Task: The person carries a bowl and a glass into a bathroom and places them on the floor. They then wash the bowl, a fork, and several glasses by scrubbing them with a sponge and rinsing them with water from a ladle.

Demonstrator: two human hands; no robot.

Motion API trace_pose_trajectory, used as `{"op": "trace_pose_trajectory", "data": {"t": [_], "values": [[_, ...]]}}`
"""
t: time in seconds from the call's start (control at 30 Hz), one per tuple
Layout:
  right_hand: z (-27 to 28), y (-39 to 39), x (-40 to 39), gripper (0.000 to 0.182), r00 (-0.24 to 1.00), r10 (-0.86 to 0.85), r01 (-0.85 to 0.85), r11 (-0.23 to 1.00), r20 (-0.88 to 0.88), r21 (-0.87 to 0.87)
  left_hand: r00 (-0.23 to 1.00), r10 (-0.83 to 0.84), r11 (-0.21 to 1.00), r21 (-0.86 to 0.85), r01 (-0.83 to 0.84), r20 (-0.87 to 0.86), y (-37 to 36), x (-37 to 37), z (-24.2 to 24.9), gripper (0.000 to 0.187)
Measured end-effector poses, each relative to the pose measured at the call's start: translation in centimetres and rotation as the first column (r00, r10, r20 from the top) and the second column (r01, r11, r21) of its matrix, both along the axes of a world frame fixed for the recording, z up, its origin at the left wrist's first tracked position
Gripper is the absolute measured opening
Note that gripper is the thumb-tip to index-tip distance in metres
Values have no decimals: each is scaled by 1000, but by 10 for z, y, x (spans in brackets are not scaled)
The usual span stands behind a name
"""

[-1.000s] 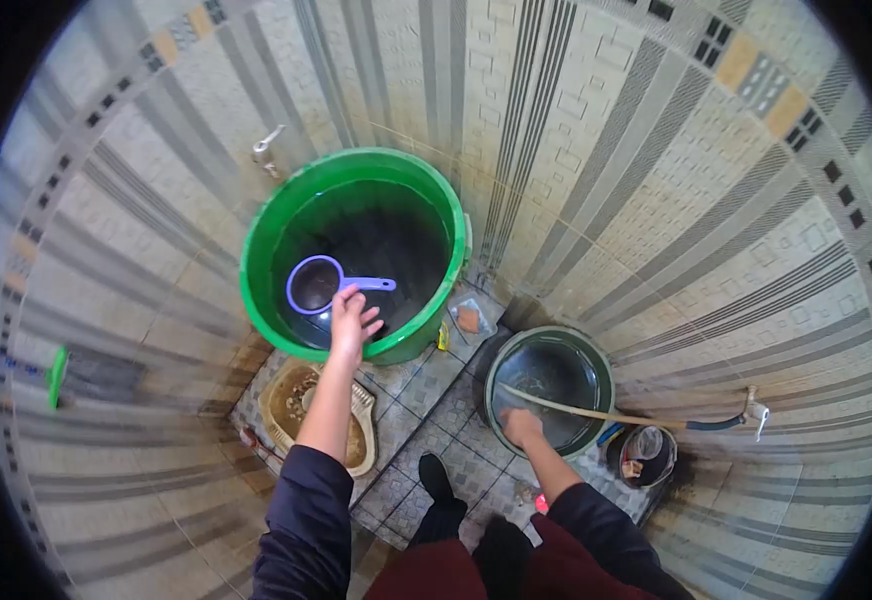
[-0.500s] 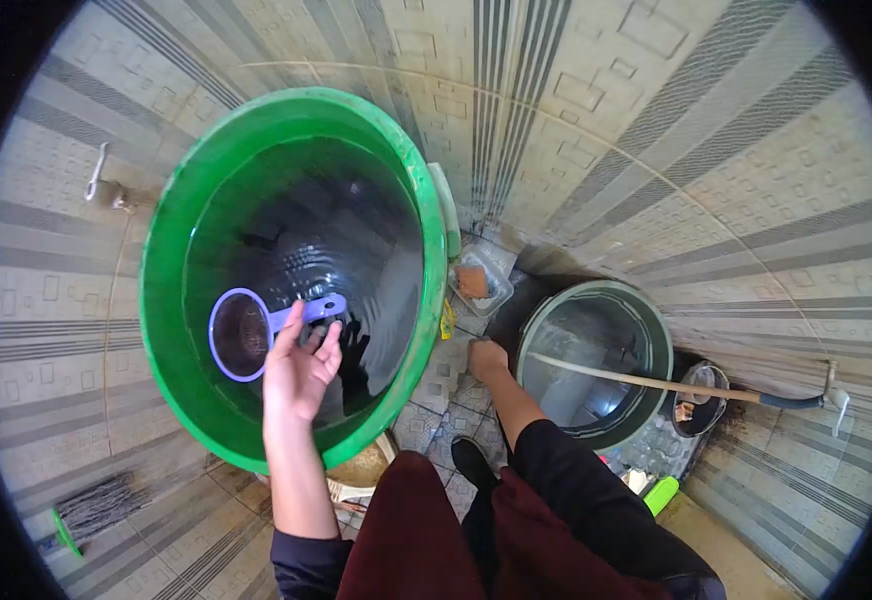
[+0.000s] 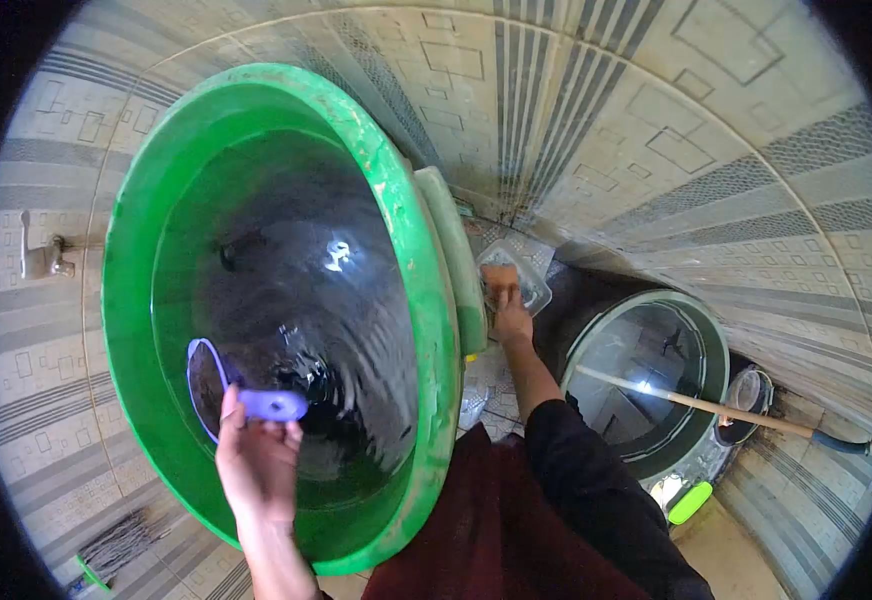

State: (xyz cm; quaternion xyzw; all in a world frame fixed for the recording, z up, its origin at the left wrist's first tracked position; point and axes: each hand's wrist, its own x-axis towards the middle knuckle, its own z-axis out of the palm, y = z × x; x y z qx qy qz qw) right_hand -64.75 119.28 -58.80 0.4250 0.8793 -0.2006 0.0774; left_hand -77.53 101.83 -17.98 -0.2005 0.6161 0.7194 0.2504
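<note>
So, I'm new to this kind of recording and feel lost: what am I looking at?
There is no robot: a head-worn camera looks down past a person's bare hands. At left, a big round green plastic tub holds water. The left hand is at the handle of a purple plastic dipper; its grip is unclear. The right hand touches an orange-brown block in a clear tray. Beyond, a tan hose crosses a grey-green basin.
</note>
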Motion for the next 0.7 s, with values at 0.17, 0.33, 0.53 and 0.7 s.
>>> {"op": "trace_pose_trajectory", "data": {"t": [0.17, 0.33, 0.53, 0.7], "values": [[-50, -16, 12, 36, 993, -89, 95, 992, 73, -77, 972, 99, 994, -13, -104, -215, 3, -1, 4, 15], [22, 8, 20, 19, 961, 230, -242, 968, 150, 62, 953, 164, 986, 54, -156, -256, -8, -7, 8, 15], [75, 24, 30, 14, 904, 365, -381, 924, 224, 30, 960, 140, 990, 61, -129, -241, -9, -7, 2, 33], [95, 13, 45, 15, 929, 369, -367, 905, 29, 216, 990, 30, 999, -12, -32, -139, -15, 11, 1, 39]]}}
